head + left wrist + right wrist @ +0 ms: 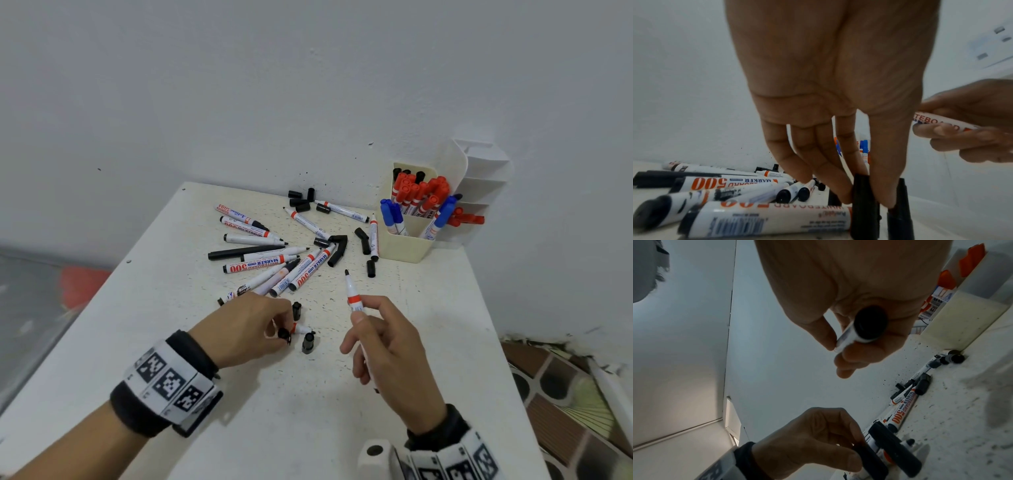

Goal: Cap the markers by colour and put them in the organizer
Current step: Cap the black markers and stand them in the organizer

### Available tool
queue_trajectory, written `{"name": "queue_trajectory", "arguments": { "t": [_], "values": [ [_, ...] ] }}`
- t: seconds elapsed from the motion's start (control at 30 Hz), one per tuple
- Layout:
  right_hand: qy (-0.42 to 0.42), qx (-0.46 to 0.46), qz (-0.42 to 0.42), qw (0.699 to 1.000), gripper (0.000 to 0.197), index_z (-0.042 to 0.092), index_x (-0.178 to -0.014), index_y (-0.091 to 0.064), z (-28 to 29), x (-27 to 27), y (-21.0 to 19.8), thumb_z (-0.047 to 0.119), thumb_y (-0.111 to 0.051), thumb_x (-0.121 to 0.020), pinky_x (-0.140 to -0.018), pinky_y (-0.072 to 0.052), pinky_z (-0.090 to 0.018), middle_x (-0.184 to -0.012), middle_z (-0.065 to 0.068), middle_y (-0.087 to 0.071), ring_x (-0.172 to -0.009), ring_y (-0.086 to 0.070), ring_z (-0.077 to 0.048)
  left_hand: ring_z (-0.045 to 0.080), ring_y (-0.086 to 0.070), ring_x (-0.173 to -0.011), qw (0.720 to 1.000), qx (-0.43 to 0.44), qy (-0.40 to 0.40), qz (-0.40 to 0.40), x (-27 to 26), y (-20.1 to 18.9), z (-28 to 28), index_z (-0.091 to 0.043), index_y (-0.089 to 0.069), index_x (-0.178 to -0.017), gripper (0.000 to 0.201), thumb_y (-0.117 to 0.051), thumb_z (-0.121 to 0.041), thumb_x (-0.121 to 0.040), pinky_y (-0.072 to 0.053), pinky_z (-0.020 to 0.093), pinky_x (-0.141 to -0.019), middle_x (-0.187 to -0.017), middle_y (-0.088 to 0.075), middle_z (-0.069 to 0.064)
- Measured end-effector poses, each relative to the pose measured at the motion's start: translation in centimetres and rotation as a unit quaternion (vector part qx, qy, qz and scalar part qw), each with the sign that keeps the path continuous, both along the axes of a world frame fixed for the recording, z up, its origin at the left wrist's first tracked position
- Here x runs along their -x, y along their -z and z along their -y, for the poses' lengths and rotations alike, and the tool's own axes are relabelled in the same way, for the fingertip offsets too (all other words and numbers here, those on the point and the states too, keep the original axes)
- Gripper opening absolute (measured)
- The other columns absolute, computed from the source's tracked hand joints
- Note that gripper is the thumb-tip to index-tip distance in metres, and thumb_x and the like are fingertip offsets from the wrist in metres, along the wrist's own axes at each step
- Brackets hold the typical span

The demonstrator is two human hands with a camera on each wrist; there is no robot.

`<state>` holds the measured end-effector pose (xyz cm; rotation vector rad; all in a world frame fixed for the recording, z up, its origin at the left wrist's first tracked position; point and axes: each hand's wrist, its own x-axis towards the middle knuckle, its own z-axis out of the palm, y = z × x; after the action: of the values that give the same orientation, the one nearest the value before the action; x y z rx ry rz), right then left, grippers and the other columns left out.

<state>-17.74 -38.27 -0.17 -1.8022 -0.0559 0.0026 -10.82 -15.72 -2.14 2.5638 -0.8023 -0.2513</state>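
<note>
Right hand (pixel 387 342), low in the head view: fingers and thumb wrapped round an uncapped marker (pixel 352 298), black tip raised above the white table (pixel 445 342). Left hand (pixel 246 329): fingertips pinching a black cap (pixel 864 204) at the table surface, apparently upright, a second black cap (pixel 308 342) just beside it. Cream organizer (pixel 404 243), far right corner, holding capped red and blue markers. Loose markers (pixel 267 257) and caps, centre of table, scattered

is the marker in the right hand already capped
No, the marker that the right hand holds points up with its black tip bare, and no cap sits on it.
</note>
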Motion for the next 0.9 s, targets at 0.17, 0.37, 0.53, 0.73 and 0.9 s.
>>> {"name": "queue_trajectory", "arguments": {
  "t": [0.17, 0.37, 0.53, 0.73, 0.9],
  "values": [
    [-0.012, 0.004, -0.013, 1.000, 0.010, 0.024, -0.106, -0.055, -0.3, 0.2, 0.5, 0.021, -0.048, -0.100, -0.045, -0.045, -0.029, -0.071, -0.010, -0.066, -0.046, -0.052, -0.018, 0.001, -0.057, -0.079, 1.000, -0.017, -0.010, 0.014, 0.1, -0.4, 0.5, -0.034, -0.059, -0.093, 0.016, -0.069, -0.039, -0.083, -0.042, 0.014, -0.067, -0.090, -0.059, -0.019],
    [-0.019, 0.003, -0.016, 1.000, 0.011, 0.024, -0.108, -0.055, -0.7, 0.3, 0.7, 0.021, -0.048, -0.100, -0.044, -0.046, -0.029, -0.070, -0.008, -0.066, -0.046, -0.052, -0.017, 0.002, -0.050, -0.093, 0.999, -0.015, 0.027, 0.022, -0.1, -0.5, 2.1, -0.038, -0.067, -0.112, 0.034, -0.060, -0.055, -0.084, -0.046, 0.025, -0.079, -0.107, -0.055, -0.015],
    [-0.020, 0.001, -0.035, 0.999, 0.012, 0.027, -0.110, -0.054, -0.7, 0.5, 1.1, 0.023, -0.048, -0.100, -0.043, -0.047, -0.029, -0.072, -0.008, -0.066, -0.047, -0.052, -0.017, 0.001, -0.057, -0.085, 0.999, 0.013, 0.033, 0.021, -0.8, -0.6, 2.3, -0.031, -0.068, -0.098, 0.014, -0.062, -0.041, -0.091, -0.049, 0.025, -0.078, -0.095, -0.064, -0.014],
    [-0.015, 0.002, -0.039, 0.999, 0.013, 0.028, -0.109, -0.056, -0.3, 0.7, 1.2, 0.022, -0.048, -0.100, -0.042, -0.045, -0.027, -0.071, -0.007, -0.066, -0.046, -0.052, -0.017, -0.002, -0.066, -0.080, 0.990, 0.137, -0.025, 0.021, -1.5, -2.1, 1.4, -0.025, -0.070, -0.095, 0.006, -0.065, -0.025, -0.093, -0.053, 0.020, -0.075, -0.090, -0.071, -0.015],
    [-0.013, 0.022, -0.030, 0.999, 0.015, 0.030, -0.110, -0.060, -0.1, 0.8, 1.3, 0.027, -0.050, -0.099, -0.042, -0.039, -0.021, -0.071, -0.007, -0.066, -0.043, -0.048, -0.014, 0.012, -0.073, -0.088, 0.939, 0.329, -0.094, -0.037, -2.0, -4.4, 0.3, -0.014, -0.071, -0.099, 0.010, -0.064, -0.011, -0.093, -0.055, 0.026, -0.085, -0.094, -0.075, -0.002]
  ]
}}
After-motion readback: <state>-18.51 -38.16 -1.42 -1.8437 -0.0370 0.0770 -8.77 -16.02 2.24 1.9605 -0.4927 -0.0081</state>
